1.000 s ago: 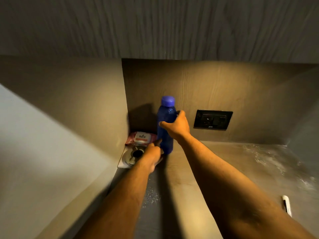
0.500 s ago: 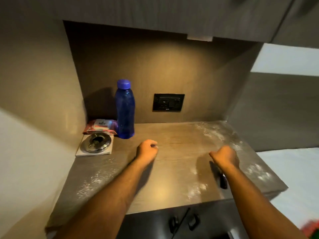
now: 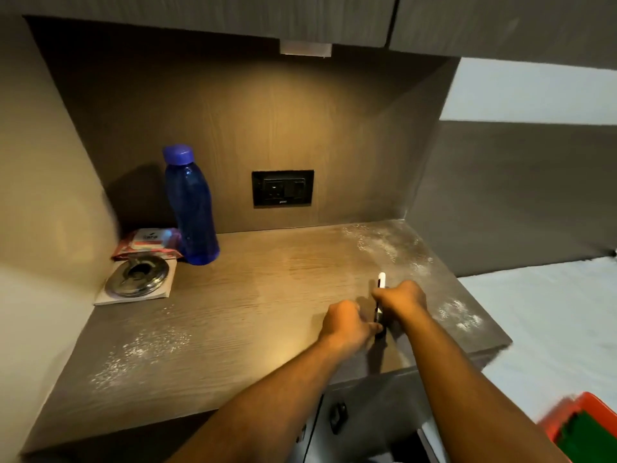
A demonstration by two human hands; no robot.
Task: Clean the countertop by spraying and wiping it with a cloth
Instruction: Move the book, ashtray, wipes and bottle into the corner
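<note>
Brown wood-grain covers the countertop (image 3: 253, 295), which carries pale powdery smears at its 4 o'clock corner, along the 2 o'clock back edge and near the 8 o'clock front. Both hands meet toward 4 o'clock. The right hand (image 3: 402, 300) is curled around a slim pen-like object (image 3: 381, 282) whose white tip pokes out toward 12 o'clock, while its dark lower part runs down between the two hands. The left hand (image 3: 345, 324) is closed, its fingertips pinching that dark lower end. At 10 o'clock a blue bottle (image 3: 192, 208) with a blue cap stands upright against the back wall, a pink wipes packet (image 3: 147, 242) lies just beside it, and a round metal dish (image 3: 137, 279) sits on a white square in front of the packet. A black socket plate (image 3: 282, 188) is set in the wall at 12 o'clock.
</note>
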